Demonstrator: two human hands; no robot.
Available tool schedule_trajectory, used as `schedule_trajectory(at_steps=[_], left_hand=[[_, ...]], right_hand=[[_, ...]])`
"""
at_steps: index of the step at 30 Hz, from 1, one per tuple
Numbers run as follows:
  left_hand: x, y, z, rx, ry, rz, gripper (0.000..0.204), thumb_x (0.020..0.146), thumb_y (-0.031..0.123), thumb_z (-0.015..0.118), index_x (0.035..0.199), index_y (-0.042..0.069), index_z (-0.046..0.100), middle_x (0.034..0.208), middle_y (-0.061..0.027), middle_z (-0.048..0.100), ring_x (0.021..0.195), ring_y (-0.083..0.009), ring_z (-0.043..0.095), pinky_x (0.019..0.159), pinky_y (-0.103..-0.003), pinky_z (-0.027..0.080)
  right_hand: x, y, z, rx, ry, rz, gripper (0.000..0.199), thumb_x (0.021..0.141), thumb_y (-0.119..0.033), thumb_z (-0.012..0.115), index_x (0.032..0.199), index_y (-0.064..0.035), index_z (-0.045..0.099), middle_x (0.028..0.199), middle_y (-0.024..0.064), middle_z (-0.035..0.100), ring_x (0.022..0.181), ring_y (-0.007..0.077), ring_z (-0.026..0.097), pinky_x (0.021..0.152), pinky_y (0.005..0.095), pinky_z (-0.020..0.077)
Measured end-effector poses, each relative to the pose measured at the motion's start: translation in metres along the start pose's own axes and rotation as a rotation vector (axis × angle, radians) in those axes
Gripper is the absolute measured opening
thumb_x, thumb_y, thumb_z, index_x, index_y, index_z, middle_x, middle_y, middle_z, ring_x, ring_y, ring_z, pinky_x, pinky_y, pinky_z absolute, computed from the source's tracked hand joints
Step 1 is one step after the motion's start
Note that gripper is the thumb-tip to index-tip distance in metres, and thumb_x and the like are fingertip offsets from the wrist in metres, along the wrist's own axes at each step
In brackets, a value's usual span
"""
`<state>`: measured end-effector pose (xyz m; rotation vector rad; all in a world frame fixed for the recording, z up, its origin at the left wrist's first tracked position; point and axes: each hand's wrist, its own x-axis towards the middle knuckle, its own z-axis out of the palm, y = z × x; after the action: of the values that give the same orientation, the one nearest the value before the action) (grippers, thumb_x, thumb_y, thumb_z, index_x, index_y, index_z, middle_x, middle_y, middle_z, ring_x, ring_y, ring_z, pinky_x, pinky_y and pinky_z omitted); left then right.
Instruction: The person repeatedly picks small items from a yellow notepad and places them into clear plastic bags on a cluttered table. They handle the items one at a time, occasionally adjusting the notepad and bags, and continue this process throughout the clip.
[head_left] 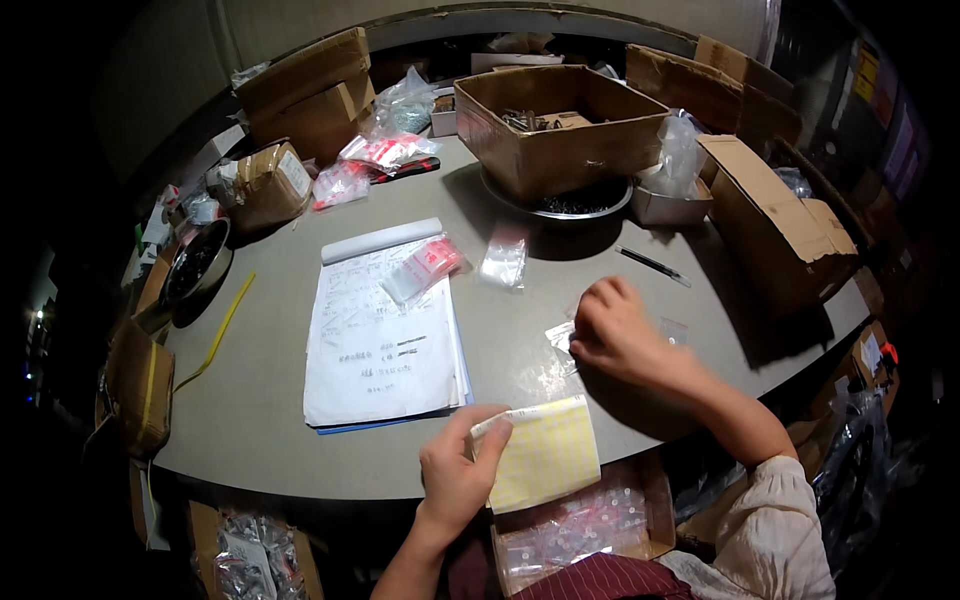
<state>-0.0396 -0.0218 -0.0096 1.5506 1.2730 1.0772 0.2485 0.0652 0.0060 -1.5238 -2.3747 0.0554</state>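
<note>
My left hand (pixel 462 468) grips a yellow sheet of labels (pixel 545 452) by its upper left corner, thumb on top, over the table's near edge. Over the table to its right, my right hand (pixel 622 330) is closed, with the fingers curled down. Whatever the fingertips hold is hidden. Beside them a small clear plastic bag (pixel 562 338) lies on the tabletop. Under the label sheet, at my lap, stands an open cardboard box (pixel 655 505) with several clear bags of small parts (pixel 575 535).
A notepad with handwriting (pixel 375 330) carries a red-printed bag (pixel 428 265). Clear bags (pixel 504 255) and a pen (pixel 653 266) lie beyond. A large carton (pixel 570 160) stands on a metal bowl (pixel 560 215). Another bowl (pixel 197 262), a yellow strap (pixel 222 330) and cartons (pixel 790 220) line the sides.
</note>
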Motion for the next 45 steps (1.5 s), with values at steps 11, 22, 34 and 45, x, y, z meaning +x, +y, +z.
schedule_trajectory(at_steps=[11, 22, 34, 45], left_hand=[[0.0, -0.013, -0.06, -0.72, 0.381, 0.122, 0.021, 0.101, 0.009, 0.066, 0.117, -0.004, 0.063, 0.108, -0.0119, 0.071, 0.097, -0.0169, 0.067, 0.092, -0.029, 0.052], [0.041, -0.004, -0.093, -0.735, 0.438, 0.233, 0.02, 0.106, 0.013, 0.06, 0.12, -0.001, 0.062, 0.117, -0.0108, 0.069, 0.109, -0.0171, 0.065, 0.099, -0.031, 0.05], [0.012, 0.025, -0.135, -0.341, 0.22, 0.062, 0.028, 0.101, 0.009, 0.063, 0.126, -0.004, 0.063, 0.115, -0.0109, 0.072, 0.1, -0.0142, 0.068, 0.092, -0.028, 0.053], [0.033, 0.059, -0.109, -0.258, 0.013, 0.177, 0.03, 0.095, 0.004, 0.057, 0.124, -0.001, 0.064, 0.114, -0.006, 0.067, 0.106, -0.0141, 0.063, 0.098, -0.028, 0.048]], right_hand=[[-0.064, 0.064, -0.002, 0.176, -0.028, 0.11, 0.082, 0.093, -0.058, 0.069, 0.157, -0.0126, 0.046, 0.166, 0.0278, 0.031, 0.151, 0.0507, 0.028, 0.124, 0.0593, 0.0182], [0.031, 0.055, 0.023, 0.33, -0.043, -0.216, 0.065, 0.099, -0.037, 0.07, 0.152, -0.0056, 0.053, 0.161, 0.0245, 0.043, 0.151, 0.0422, 0.036, 0.123, 0.0497, 0.0328], [-0.106, -0.066, 0.015, 0.909, -0.404, -0.825, 0.033, 0.083, -0.009, 0.065, 0.111, 0.0051, 0.075, 0.133, 0.0235, 0.066, 0.139, 0.0399, 0.054, 0.124, 0.0585, 0.0325], [-0.007, -0.038, -0.024, 1.032, 0.004, -0.224, 0.02, 0.093, -0.013, 0.067, 0.105, -0.0019, 0.078, 0.101, 0.0106, 0.079, 0.097, 0.0215, 0.075, 0.089, 0.0355, 0.0573]])
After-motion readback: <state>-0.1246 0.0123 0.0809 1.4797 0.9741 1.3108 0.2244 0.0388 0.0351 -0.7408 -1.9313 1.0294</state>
